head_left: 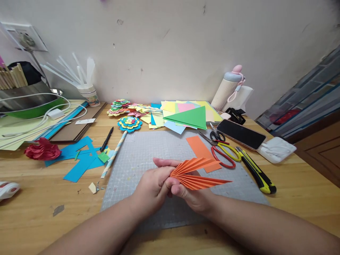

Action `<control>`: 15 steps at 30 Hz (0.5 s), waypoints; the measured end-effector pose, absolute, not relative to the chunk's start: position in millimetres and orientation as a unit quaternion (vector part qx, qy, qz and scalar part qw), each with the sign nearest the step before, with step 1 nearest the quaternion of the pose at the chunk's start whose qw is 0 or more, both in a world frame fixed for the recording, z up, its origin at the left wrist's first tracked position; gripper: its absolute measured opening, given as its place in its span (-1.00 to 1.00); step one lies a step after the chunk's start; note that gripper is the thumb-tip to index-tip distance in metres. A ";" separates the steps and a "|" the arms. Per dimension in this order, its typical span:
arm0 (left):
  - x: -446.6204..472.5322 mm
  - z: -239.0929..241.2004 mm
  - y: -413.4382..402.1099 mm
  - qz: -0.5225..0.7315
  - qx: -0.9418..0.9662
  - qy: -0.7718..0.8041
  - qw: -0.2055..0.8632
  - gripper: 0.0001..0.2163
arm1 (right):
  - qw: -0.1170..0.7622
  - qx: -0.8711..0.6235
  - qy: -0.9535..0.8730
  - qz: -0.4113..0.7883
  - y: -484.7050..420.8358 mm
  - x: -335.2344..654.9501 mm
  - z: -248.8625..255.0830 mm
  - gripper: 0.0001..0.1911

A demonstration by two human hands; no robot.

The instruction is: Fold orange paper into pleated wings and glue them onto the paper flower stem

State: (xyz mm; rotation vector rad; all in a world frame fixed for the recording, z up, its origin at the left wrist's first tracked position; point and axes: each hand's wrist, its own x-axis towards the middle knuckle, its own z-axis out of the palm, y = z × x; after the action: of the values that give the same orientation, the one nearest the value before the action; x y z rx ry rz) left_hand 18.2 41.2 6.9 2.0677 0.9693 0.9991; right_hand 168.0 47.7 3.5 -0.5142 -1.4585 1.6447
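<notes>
Both hands hold a pleated orange paper fan (198, 173) above the grey cutting mat (132, 148). Its folds are pinched together at the left end and spread apart toward the right. My left hand (156, 180) is closed on the gathered end, thumb and fingers pressed on it. My right hand (192, 198) is closed about the fan's underside, its thumb near the pinched end; part of its fingers is hidden by the paper. Just behind the fan, a flat orange paper strip (200, 148) lies on the mat.
Scissors with red and yellow handles (224, 156), a yellow-black utility knife (256, 171) and a phone (240, 134) lie at right. Coloured paper sheets (186, 117) and a layered paper flower (129, 124) are behind. Blue paper scraps (79, 164) and a black pen (107, 139) lie left.
</notes>
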 end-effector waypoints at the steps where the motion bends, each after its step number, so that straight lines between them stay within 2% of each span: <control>1: 19.8 5.5 39.6 0.388 0.780 0.376 0.315 -0.65 | 0.429 -0.212 -0.590 0.651 45.8 167.6 3.0 -0.51; 6: 25.3 2.1 32.1 0.425 0.757 0.405 0.288 -0.72 | 0.462 -0.218 -0.576 0.638 38.7 163.4 1.4 -0.61; 15: 20.6 6.8 33.5 0.405 0.790 0.380 0.260 -0.63 | 0.427 -0.192 -0.575 0.671 42.8 165.4 9.1 -0.52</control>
State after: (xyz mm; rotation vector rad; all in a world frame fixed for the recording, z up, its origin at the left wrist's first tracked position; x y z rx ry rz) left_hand 20.6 33.5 6.8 2.1393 1.0281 1.0966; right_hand 165.4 42.8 9.1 -0.4785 -1.4372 1.6753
